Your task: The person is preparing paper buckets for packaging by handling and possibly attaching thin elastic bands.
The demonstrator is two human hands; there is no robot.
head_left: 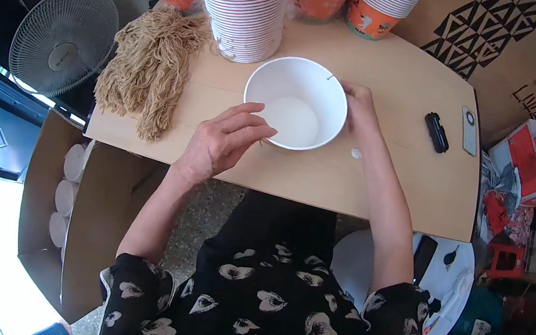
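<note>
A white-lined paper bucket (299,90) stands on the table in front of me, its open mouth tilted toward me. My left hand (224,142) is at its near left rim, with bent fingers reaching over the edge and the thumb mostly hidden. On the far right side, my right hand (359,108) is against the outer wall, its fingertips partly out of sight behind the bucket. A short, thin cord end shows at the rim close to the right hand. Left of the bucket lies a large bundle of tan cords (149,68).
Behind the bucket rises a tall stack of orange-and-white paper buckets (244,20), with more stacks alongside. A black tool-like object (436,133) and a phone (469,131) lie at the right. A fan (63,45) and an open cardboard box (95,230) stand at the left.
</note>
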